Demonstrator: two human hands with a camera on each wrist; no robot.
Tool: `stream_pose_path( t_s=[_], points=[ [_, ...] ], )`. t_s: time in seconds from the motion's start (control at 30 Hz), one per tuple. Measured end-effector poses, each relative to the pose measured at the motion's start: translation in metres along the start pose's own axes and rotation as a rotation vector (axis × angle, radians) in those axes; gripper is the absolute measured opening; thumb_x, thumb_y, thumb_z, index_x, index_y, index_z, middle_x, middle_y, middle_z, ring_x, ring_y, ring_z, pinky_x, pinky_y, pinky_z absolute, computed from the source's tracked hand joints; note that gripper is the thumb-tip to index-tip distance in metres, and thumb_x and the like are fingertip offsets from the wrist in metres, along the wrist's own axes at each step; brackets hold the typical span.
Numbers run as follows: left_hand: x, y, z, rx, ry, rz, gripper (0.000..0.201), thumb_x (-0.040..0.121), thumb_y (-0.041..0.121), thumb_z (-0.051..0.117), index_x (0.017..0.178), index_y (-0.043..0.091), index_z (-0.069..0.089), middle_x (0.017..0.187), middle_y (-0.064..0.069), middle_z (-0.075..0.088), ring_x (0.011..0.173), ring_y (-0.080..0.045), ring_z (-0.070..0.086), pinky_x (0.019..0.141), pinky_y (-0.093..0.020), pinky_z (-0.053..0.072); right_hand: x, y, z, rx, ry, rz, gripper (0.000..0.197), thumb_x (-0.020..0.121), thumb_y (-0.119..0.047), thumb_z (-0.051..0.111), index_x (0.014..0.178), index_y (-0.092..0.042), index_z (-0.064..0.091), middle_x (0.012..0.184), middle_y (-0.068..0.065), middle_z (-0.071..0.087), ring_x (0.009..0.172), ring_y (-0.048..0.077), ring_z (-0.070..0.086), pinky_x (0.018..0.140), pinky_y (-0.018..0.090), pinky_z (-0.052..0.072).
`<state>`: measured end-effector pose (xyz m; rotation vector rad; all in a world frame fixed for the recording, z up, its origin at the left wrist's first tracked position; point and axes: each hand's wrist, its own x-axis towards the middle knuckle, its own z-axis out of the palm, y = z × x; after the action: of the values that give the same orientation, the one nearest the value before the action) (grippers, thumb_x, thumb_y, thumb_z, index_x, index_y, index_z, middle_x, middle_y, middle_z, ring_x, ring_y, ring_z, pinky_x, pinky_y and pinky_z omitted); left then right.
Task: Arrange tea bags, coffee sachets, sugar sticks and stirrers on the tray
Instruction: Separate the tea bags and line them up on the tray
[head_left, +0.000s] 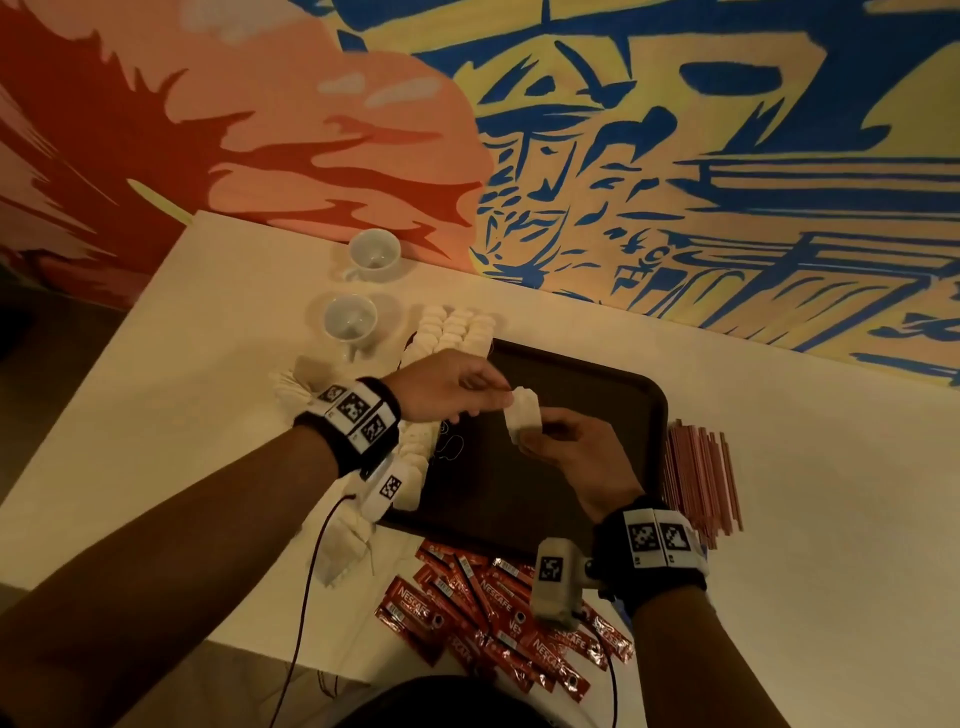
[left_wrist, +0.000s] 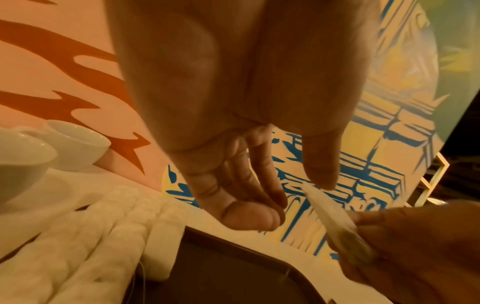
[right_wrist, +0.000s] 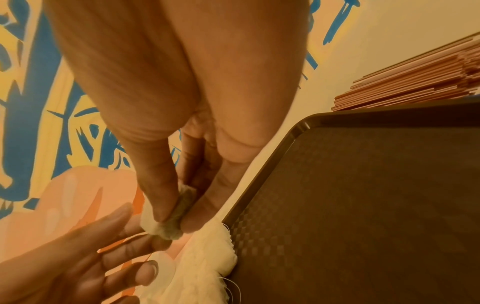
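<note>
My right hand (head_left: 535, 441) hovers over the dark tray (head_left: 597, 384) and pinches a small stack of white tea bags (head_left: 523, 418) between thumb and fingers. The right wrist view shows the pinch on the tea bags (right_wrist: 168, 224) closely. My left hand (head_left: 496, 395) reaches in from the left. Its thumb touches the top edge of the held tea bags (left_wrist: 330, 211), while its fingers (left_wrist: 262, 185) stay apart from the thumb and hold nothing I can make out. Rows of tea bags (head_left: 457, 327) lie along the tray's left side.
Red coffee sachets (head_left: 493, 613) are heaped in front of the tray. A pile of red stirrers (head_left: 701, 478) lies to its right. Two white cups (head_left: 373, 254) (head_left: 350, 322) stand at the back left, near a fan of pale packets (head_left: 293, 387). A painted wall backs the table.
</note>
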<state>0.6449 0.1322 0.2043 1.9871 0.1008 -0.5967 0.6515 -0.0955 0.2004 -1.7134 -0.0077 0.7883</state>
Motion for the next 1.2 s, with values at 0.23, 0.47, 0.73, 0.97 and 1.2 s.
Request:
stream_pose_path(
  t_s=[0.23, 0.47, 0.73, 0.97, 1.2],
  points=[
    [-0.01, -0.004, 0.026, -0.067, 0.055, 0.062, 0.023, 0.093, 0.028, 0.07, 0.11, 0.012, 0.069, 0.096, -0.009, 0.073, 0.084, -0.027, 0.069, 0.067, -0.026, 0.057, -0.004, 0.005, 0.008, -0.013, -0.019, -0.015, 0.022, 0.086, -0.011, 0.077, 0.106, -0.018, 0.074, 0.103, -0.005, 0.077, 0.099, 0.013, 0.072, 0.096, 0.036, 0.055],
    [0.014, -0.005, 0.002, -0.021, 0.191, 0.07, 0.017, 0.095, 0.018, 0.067, 0.107, 0.006, 0.065, 0.082, -0.008, 0.071, 0.069, -0.011, 0.066, 0.061, -0.022, 0.054, -0.01, 0.016, -0.002, -0.034, 0.005, 0.036, 0.027, 0.091, -0.01, 0.071, 0.116, -0.018, 0.067, 0.107, -0.004, 0.073, 0.103, 0.012, 0.07, 0.089, 0.033, 0.06],
    [0.065, -0.05, -0.015, 0.418, 0.166, -0.137, 0.03, 0.094, 0.026, 0.066, 0.121, 0.013, 0.066, 0.112, -0.007, 0.067, 0.106, -0.025, 0.063, 0.083, -0.025, 0.043, -0.025, 0.038, 0.009, -0.451, -0.114, 0.054, 0.024, 0.093, -0.021, 0.07, 0.116, -0.027, 0.062, 0.108, -0.012, 0.064, 0.103, 0.006, 0.063, 0.095, 0.03, 0.055],
    [0.08, -0.072, -0.011, 0.582, 0.142, -0.183, 0.029, 0.094, 0.026, 0.065, 0.121, 0.018, 0.068, 0.127, -0.005, 0.066, 0.118, -0.026, 0.06, 0.099, -0.032, 0.046, -0.034, 0.049, 0.055, -0.735, -0.319, 0.072, 0.035, 0.092, -0.029, 0.071, 0.124, -0.035, 0.058, 0.118, -0.014, 0.061, 0.109, 0.003, 0.058, 0.096, 0.027, 0.051],
    [0.058, -0.076, -0.021, 0.332, 0.377, -0.088, 0.015, 0.091, 0.015, 0.066, 0.105, 0.018, 0.07, 0.104, -0.002, 0.071, 0.1, -0.024, 0.066, 0.085, -0.028, 0.05, -0.035, 0.05, 0.094, -0.788, -0.404, 0.014, 0.035, 0.091, -0.029, 0.073, 0.123, -0.031, 0.059, 0.118, -0.011, 0.059, 0.108, 0.006, 0.057, 0.095, 0.026, 0.049]
  ],
)
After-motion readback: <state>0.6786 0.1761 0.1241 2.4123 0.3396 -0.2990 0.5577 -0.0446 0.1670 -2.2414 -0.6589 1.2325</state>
